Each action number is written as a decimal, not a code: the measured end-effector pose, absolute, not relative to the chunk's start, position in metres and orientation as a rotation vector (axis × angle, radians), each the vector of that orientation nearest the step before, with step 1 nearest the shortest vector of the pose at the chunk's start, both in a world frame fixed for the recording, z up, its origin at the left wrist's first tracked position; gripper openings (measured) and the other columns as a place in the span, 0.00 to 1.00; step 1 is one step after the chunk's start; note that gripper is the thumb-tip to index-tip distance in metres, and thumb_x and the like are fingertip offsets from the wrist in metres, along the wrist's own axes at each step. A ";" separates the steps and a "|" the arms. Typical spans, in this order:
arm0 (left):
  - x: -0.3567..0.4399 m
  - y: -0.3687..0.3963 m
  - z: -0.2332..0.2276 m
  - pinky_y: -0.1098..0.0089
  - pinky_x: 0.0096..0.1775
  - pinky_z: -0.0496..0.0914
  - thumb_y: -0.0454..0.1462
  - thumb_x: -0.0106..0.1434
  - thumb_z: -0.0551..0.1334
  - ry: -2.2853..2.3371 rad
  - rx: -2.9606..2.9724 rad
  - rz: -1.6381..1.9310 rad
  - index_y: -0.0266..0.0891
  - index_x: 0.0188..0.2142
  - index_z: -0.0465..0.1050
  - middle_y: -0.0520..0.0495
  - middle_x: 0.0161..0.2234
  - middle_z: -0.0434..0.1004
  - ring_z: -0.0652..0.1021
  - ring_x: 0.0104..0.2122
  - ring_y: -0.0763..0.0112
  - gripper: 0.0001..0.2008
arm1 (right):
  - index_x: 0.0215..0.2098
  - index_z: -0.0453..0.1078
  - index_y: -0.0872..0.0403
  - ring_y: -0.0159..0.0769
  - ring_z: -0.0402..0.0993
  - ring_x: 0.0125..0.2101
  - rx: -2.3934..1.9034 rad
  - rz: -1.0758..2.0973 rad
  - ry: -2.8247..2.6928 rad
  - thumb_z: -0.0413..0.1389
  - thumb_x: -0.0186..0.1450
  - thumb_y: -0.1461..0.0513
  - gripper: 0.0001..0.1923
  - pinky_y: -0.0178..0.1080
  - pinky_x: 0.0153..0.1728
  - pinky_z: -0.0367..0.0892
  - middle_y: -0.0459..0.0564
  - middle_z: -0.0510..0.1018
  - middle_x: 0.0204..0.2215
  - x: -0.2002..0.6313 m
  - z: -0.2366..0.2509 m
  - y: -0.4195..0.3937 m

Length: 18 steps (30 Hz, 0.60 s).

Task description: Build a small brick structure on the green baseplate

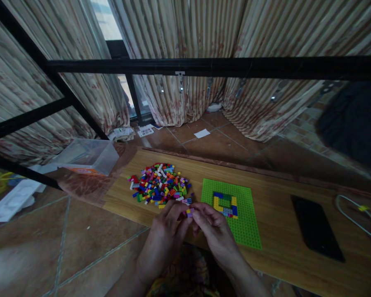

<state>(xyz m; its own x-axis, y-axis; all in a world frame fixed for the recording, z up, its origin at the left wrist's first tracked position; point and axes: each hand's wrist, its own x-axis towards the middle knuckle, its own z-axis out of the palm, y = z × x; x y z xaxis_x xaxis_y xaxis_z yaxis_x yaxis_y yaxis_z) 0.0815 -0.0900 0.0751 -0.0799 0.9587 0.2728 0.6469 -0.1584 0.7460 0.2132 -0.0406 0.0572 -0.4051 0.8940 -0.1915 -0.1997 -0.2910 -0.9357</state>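
My left hand (166, 231) and my right hand (214, 229) meet at the near edge of a low wooden board (275, 198). Together their fingertips pinch a small cluster of bricks (190, 212), pink and yellow. Just beyond my left hand lies a pile of small multicoloured bricks (159, 183). To the right of my hands lies a green baseplate (239, 214) carrying a low rectangular ring of bricks (225, 204) in yellow, blue, green and grey.
A black phone (317, 227) lies on the board at the right, with a white cable (355, 218) beyond it. A clear plastic box (89, 156) stands at the board's left end. Black metal frame bars (204, 66) cross overhead. Curtains hang behind; tiled floor lies around.
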 end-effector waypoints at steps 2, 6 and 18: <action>0.084 -0.092 0.073 0.71 0.39 0.71 0.33 0.66 0.57 1.732 1.853 1.124 0.42 0.43 0.69 0.49 0.37 0.72 0.75 0.36 0.72 0.06 | 0.33 0.75 0.53 0.26 0.66 0.22 -0.972 1.794 -1.094 0.63 0.58 0.52 0.14 0.30 0.24 0.64 0.44 0.75 0.24 0.210 0.056 -0.043; 0.086 -0.096 0.069 0.71 0.40 0.71 0.31 0.66 0.56 1.711 1.898 1.172 0.42 0.46 0.68 0.48 0.40 0.73 0.75 0.38 0.70 0.10 | 0.31 0.76 0.53 0.26 0.67 0.22 -0.934 1.837 -0.929 0.65 0.55 0.53 0.13 0.30 0.25 0.65 0.42 0.74 0.20 0.206 0.052 -0.047; 0.083 -0.102 0.057 0.69 0.42 0.71 0.31 0.66 0.57 1.552 1.753 1.220 0.44 0.46 0.69 0.47 0.41 0.73 0.75 0.41 0.68 0.10 | 0.26 0.77 0.54 0.25 0.66 0.20 -0.922 2.096 -0.479 0.71 0.47 0.58 0.12 0.31 0.23 0.67 0.42 0.72 0.18 0.210 0.039 -0.054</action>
